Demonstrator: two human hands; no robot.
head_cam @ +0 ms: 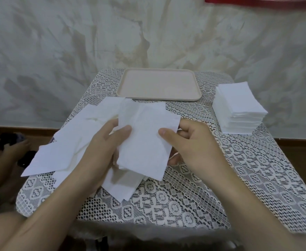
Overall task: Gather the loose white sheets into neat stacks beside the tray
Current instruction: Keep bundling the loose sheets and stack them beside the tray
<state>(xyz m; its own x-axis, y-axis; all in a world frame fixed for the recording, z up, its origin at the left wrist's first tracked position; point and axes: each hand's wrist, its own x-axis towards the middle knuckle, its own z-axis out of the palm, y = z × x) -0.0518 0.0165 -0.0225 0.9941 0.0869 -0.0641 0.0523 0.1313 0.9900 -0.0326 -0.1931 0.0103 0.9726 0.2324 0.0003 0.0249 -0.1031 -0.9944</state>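
Holding up 1 thin white paper sheet [145, 142] over the lace-covered table [184, 205], both hands are pinching it. The left hand [101, 147] is gripping its left edge and the right hand [190, 145] its right edge, fingers [125, 131] clamped on it. More loose white sheets [67, 151] are lying scattered to the left, and 1 neat white stack [239, 109] is sitting right of the beige rectangular tray [159, 98]. I'm guessing this flimsy sheet is risking a crease or tear if it gets pulled too tight, or landing crooked on the stack.

Sheets [145, 140] beside tray [159, 97]: thin soft paper, creased, matt. Tray: smooth matt plastic. Tablecloth [257, 169] under tray: openwork lace cloth.
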